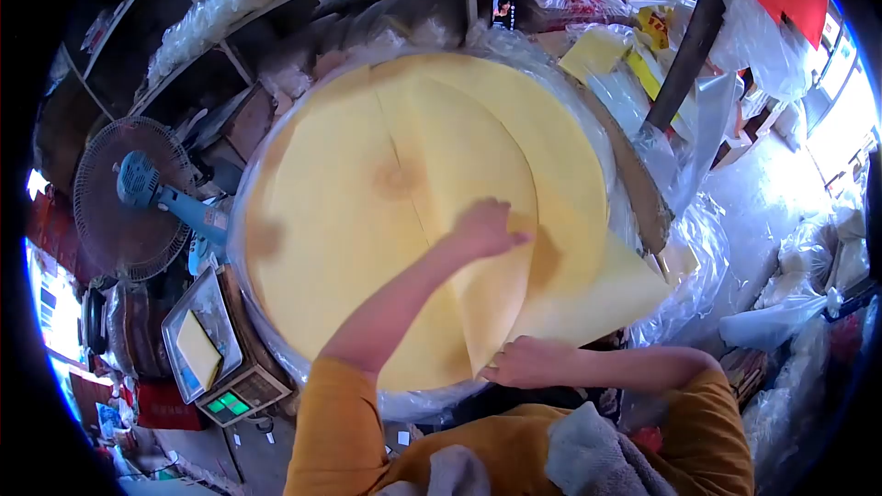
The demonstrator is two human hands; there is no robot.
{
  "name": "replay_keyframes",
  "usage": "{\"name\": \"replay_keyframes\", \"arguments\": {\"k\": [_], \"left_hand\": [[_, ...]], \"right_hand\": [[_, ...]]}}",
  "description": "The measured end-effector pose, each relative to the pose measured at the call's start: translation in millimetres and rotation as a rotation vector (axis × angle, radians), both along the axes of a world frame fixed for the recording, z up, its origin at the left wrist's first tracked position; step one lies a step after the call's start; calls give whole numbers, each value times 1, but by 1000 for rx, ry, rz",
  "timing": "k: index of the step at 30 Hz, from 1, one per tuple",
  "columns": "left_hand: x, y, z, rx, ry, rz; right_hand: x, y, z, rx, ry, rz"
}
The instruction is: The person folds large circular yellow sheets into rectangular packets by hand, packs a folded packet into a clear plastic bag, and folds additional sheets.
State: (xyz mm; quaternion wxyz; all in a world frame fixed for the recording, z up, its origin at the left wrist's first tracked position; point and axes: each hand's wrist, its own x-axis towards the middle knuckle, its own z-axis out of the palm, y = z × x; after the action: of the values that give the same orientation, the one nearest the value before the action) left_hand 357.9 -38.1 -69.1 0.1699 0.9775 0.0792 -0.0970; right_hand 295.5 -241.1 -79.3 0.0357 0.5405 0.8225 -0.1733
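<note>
A large round stack of thin pale-yellow sheets (pixel 322 184) lies in clear plastic in the middle of the head view. The top sheet (pixel 491 289) is partly lifted and curved along its right side, and a pale flap (pixel 597 289) spreads out past the stack's lower right edge. My left hand (pixel 487 228) is over the lifted sheet with its thumb pointing right; motion blurs the fingers, and whether they grip is unclear. At the near edge, my right hand (pixel 524 361) is closed on the sheet's edge, fingers pinched together.
To the left stand a blue fan (pixel 138 179) and a scale (pixel 246 395) with a metal tray holding a yellow piece. Shelves (pixel 276 0) with plastic wrap run behind. On the right are a dark post (pixel 687 60), plastic bags (pixel 781 308) and a lit phone (pixel 503 11) further back.
</note>
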Motion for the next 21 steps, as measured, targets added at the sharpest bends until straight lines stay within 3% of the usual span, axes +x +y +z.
{"name": "replay_keyframes", "arguments": {"k": [1, 4, 13, 19, 21], "left_hand": [[-4, -16, -6, 22, 116, 41], [-13, -45, -42, 241, 94, 46], [-1, -79, -53, 245, 117, 280], [25, -67, -97, 402, 25, 192], [33, -54, -95, 259, -86, 325]], "right_hand": [[-3, 1, -13, 11, 7, -16], [-10, -4, -35, 39, 11, -68], [-12, -11, -59, 55, 43, -164], [-13, -18, -77, 203, 73, -170], [-14, -18, -76, 213, 89, -188]]}}
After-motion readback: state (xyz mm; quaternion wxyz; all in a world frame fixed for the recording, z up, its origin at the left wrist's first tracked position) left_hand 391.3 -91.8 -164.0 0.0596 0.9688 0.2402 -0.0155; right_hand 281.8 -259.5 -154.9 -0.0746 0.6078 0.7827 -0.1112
